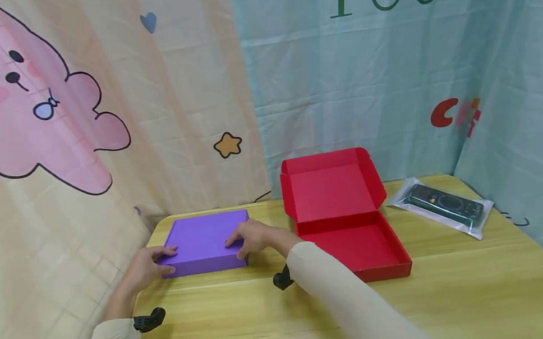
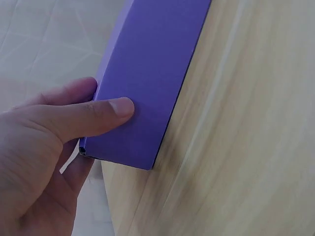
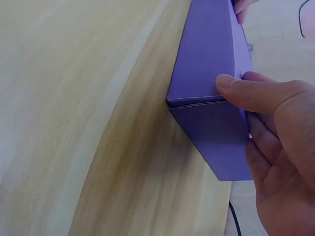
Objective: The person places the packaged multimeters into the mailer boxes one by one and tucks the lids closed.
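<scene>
A closed purple cardboard box [image 1: 203, 237] lies flat on the left part of the table. At its left front corner, my left hand [image 1: 145, 268] grips it; in the left wrist view the thumb [image 2: 106, 113] lies on the box's front wall [image 2: 147, 73], the fingers partly hidden behind the corner. My right hand [image 1: 254, 236] holds the right front corner. Seen from the right wrist, its thumb [image 3: 246, 92] is at the edge of the front wall [image 3: 204, 54], with the other fingers over the top and side. The lid is down.
Right of the purple box stands an open red cardboard box [image 1: 367, 242], lid raised, partly behind my right forearm. Farther right lies a dark device with a round dial in a clear plastic bag [image 1: 444, 205]. Printed curtains [image 1: 190, 89] hang behind the wooden table [image 1: 229, 321].
</scene>
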A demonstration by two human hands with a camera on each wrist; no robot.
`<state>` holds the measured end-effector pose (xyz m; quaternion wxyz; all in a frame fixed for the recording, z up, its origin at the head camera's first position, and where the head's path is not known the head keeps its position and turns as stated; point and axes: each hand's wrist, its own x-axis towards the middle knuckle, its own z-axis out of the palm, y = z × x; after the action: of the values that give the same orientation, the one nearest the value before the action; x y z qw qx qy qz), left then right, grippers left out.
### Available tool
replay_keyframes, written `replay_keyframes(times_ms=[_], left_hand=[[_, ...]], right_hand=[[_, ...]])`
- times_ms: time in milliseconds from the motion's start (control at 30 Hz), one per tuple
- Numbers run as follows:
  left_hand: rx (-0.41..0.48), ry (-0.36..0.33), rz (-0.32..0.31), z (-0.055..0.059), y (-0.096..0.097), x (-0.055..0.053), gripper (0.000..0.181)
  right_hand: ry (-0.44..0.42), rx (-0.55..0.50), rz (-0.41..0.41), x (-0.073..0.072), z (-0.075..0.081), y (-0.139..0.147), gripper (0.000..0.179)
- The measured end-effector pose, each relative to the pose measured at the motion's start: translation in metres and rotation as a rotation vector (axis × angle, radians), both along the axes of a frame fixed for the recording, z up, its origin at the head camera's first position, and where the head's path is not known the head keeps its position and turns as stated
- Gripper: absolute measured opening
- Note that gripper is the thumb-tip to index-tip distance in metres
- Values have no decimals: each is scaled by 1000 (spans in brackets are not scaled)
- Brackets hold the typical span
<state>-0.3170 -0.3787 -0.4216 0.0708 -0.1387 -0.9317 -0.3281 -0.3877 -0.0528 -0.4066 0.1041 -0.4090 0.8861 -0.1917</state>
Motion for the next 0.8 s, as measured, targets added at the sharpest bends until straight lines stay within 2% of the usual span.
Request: replay_keyframes(times_ms=[200,400,500,633,800], left_hand=[[28,-56,-10,5,-4,1,45],[113,-127,-28,14,-1,-2,57],[148,-122,-48,21,5,-4,58],[146,-111,-71,30,12,-7,62],[160,-130,-75,42,17,-7,64]], right_hand=[[44,0,35,-1,-1,0,44],[-8,-64,93,-2,5,3,54],[-42,-88,113,-1,10,6,56],[-50,-107,130,-1,17,11,57],[-84,-163,107,-2,27,22,59]])
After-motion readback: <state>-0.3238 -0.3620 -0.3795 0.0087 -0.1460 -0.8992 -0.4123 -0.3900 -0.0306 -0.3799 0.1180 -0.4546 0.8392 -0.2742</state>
